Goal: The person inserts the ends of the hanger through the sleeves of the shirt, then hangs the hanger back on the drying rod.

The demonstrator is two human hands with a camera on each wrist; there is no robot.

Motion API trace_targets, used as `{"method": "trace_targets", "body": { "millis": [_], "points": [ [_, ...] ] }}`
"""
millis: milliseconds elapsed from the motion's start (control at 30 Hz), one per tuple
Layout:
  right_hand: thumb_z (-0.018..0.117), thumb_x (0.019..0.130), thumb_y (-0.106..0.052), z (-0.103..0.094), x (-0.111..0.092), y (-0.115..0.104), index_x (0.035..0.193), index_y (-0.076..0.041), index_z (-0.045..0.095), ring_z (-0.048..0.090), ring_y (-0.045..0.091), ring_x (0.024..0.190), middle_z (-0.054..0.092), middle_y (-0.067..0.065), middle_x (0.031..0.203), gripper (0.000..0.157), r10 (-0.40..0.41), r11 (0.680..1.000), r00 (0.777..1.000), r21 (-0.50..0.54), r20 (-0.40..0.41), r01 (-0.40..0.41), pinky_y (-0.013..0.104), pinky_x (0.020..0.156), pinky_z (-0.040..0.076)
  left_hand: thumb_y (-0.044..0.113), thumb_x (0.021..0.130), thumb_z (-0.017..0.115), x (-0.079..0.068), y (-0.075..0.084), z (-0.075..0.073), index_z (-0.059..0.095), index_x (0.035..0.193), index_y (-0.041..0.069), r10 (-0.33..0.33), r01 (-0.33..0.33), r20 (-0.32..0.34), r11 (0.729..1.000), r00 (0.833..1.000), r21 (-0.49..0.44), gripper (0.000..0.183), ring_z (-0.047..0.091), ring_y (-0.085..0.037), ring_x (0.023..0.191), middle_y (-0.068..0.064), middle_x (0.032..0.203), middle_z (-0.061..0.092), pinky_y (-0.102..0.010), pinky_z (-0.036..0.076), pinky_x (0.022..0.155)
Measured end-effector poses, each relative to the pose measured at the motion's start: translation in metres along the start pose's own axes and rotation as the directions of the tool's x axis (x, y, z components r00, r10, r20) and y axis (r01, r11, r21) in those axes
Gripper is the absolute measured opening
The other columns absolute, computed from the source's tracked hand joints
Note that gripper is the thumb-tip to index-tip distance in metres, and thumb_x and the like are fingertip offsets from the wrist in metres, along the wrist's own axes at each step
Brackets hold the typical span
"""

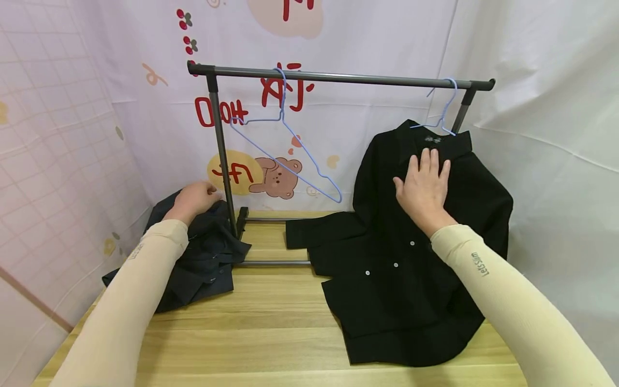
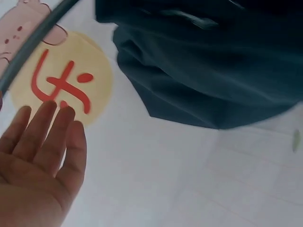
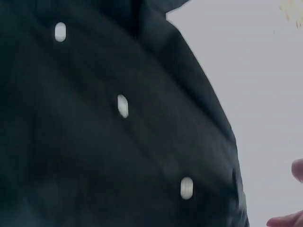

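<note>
A black shirt (image 1: 387, 301) with white buttons hangs from a blue wire hanger (image 1: 447, 110) at the right end of the rack; its lower part spreads onto the table. My right hand (image 1: 424, 185) is over the shirt's upper front with its fingers straight and spread; whether it touches the cloth I cannot tell. My left hand (image 1: 195, 200) is above a heap of dark clothing (image 1: 203, 269) at the left, beside the rack's upright. In the left wrist view its fingers (image 2: 61, 127) are loosely extended, holding nothing, apart from the dark cloth (image 2: 189, 85).
A grey rack's crossbar (image 1: 338, 78) spans the back of the wooden table (image 1: 261, 328). From it hangs a bare blue wire hanger (image 1: 309, 156), left of the shirt. Its left post (image 1: 221, 145) stands close to my left hand. A printed white curtain (image 1: 159, 134) is behind.
</note>
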State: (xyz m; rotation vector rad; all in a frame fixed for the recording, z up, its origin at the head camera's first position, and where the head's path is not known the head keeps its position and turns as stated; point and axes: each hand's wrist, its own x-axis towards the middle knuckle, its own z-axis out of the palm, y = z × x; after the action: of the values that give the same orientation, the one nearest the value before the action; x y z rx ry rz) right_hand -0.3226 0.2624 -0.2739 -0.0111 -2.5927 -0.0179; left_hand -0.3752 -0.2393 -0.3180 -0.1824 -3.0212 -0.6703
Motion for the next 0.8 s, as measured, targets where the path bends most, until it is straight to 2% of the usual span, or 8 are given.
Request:
{"method": "trace_targets", "body": {
  "millis": [200, 400, 500, 633, 700, 800],
  "points": [
    [0.061, 0.097, -0.041, 0.048, -0.031, -0.039, 0.147, 0.008, 0.036, 0.011, 0.043, 0.147, 0.020, 0.030, 0.157, 0.074, -0.103, 0.995, 0.991, 0.016, 0.089, 0.102, 0.061, 0.115, 0.006, 0.031, 0.104, 0.051, -0.017, -0.038, -0.017, 0.042, 0.138, -0.017, 0.059, -0.058, 0.126, 0.998, 0.990, -0.014, 0.059, 0.044, -0.053, 0.122, -0.039, 0.133, 0.046, -0.063, 0.038, 0.100],
    [0.065, 0.093, -0.051, 0.082, -0.057, -0.095, 0.147, 0.002, 0.040, 0.017, 0.040, 0.147, 0.027, 0.025, 0.157, 0.079, -0.257, 0.965, 0.959, 0.091, 0.120, 0.247, 0.057, 0.116, 0.014, 0.052, 0.099, 0.053, -0.047, -0.077, -0.025, 0.030, 0.145, -0.017, 0.061, -0.061, 0.248, 0.998, 0.967, -0.008, 0.086, 0.036, -0.060, 0.126, -0.044, 0.140, 0.035, -0.068, 0.035, 0.099],
    [0.065, 0.091, -0.054, 0.095, -0.067, -0.124, 0.149, -0.001, 0.037, 0.017, 0.037, 0.148, 0.025, 0.022, 0.158, 0.084, -0.310, 0.944, 0.935, 0.172, 0.175, 0.280, 0.052, 0.118, 0.014, 0.056, 0.095, 0.059, -0.062, -0.094, -0.023, 0.022, 0.149, -0.015, 0.063, -0.063, 0.320, 0.998, 0.945, -0.011, 0.096, 0.030, -0.062, 0.129, -0.045, 0.144, 0.026, -0.070, 0.033, 0.098],
    [0.066, 0.090, -0.057, 0.110, -0.079, -0.165, 0.155, -0.005, 0.030, 0.014, 0.032, 0.150, 0.020, 0.018, 0.162, 0.091, -0.365, 0.917, 0.892, 0.271, 0.267, 0.294, 0.046, 0.119, 0.013, 0.051, 0.087, 0.072, -0.080, -0.109, -0.013, 0.011, 0.152, -0.013, 0.088, -0.076, 0.397, 0.996, 0.914, -0.047, 0.109, 0.017, -0.066, 0.131, -0.047, 0.148, 0.011, -0.074, 0.027, 0.098],
    [0.066, 0.089, -0.059, 0.119, -0.085, -0.186, 0.156, -0.006, 0.028, 0.014, 0.030, 0.150, 0.021, 0.016, 0.162, 0.094, -0.388, 0.907, 0.870, 0.294, 0.303, 0.302, 0.045, 0.119, 0.015, 0.050, 0.083, 0.077, -0.087, -0.114, -0.006, 0.010, 0.153, -0.011, 0.099, -0.095, 0.401, 0.995, 0.911, -0.030, 0.114, 0.013, -0.069, 0.131, -0.048, 0.148, 0.007, -0.077, 0.024, 0.097],
    [0.067, 0.086, -0.062, 0.130, -0.094, -0.220, 0.157, -0.008, 0.026, 0.015, 0.029, 0.150, 0.023, 0.014, 0.162, 0.098, -0.408, 0.899, 0.842, 0.315, 0.354, 0.303, 0.045, 0.119, 0.017, 0.051, 0.078, 0.080, -0.098, -0.122, 0.005, 0.012, 0.153, -0.009, 0.109, -0.130, 0.384, 0.991, 0.917, 0.027, 0.118, 0.010, -0.072, 0.128, -0.049, 0.147, 0.004, -0.081, 0.020, 0.094]
  ]
}}
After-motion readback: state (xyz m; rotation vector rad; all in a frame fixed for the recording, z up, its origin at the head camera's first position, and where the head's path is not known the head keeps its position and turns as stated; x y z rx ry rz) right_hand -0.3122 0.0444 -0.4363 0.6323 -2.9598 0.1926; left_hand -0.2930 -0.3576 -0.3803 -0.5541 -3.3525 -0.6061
